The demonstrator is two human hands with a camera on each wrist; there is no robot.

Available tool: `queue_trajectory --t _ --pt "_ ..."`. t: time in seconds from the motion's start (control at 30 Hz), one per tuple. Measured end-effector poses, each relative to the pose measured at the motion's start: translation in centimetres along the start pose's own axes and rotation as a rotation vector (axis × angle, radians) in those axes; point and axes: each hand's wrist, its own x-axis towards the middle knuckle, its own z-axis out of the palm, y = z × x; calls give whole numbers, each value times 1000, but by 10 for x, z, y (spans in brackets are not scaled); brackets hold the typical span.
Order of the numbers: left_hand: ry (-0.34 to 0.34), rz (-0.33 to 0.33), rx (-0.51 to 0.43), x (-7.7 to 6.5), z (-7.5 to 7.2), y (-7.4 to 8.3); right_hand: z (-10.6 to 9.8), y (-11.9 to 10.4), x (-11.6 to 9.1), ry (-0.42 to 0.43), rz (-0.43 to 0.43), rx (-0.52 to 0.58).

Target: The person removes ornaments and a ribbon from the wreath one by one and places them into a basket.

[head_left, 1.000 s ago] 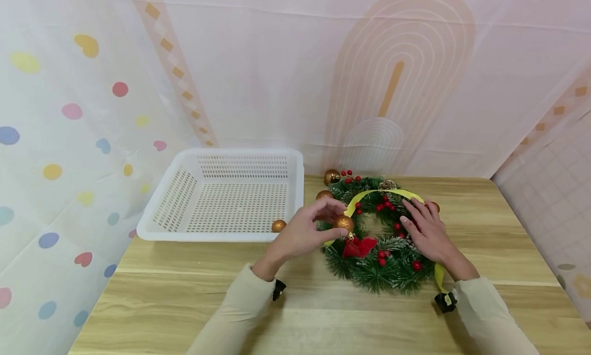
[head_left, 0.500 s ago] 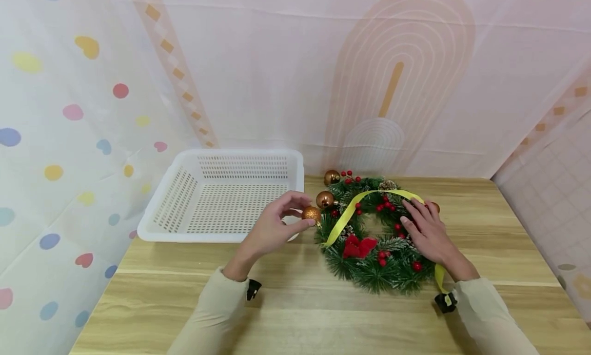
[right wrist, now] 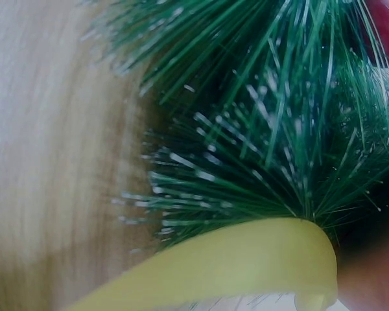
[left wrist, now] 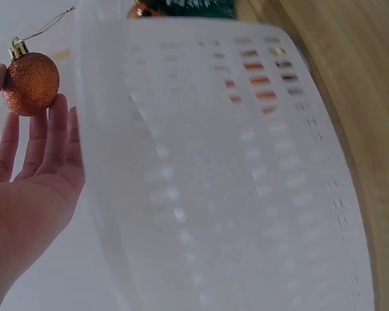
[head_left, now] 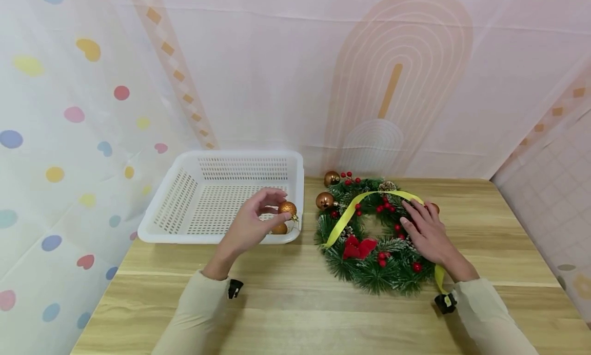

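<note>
My left hand pinches a glittery copper-orange bauble over the near right corner of the white plastic basket. In the left wrist view the bauble shows a gold cap and string loop, held between thumb and fingertips. Just below it, a second orange bauble lies in the basket. My right hand rests with spread fingers on the right side of a green wreath. A yellow ribbon runs over the wreath, which carries red berries and a red bow.
Two shiny brown baubles, one at the wreath's upper left and one farther back, sit beside the greenery. Another bauble shows partly behind my right fingers. A patterned cloth hangs behind the wooden table.
My left hand has carried the glittery bauble leftward from above the wreath to over the basket. The right hand has stayed in place on the wreath.
</note>
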Motion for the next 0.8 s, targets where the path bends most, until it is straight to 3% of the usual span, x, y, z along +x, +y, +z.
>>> queue_trajectory --t 0.37,0.8 --pt "46 -55 39 1 -24 -19 0 0 0 8 -4 -9" --pt "82 -57 63 2 -31 -30 3 2 1 25 -14 -22"
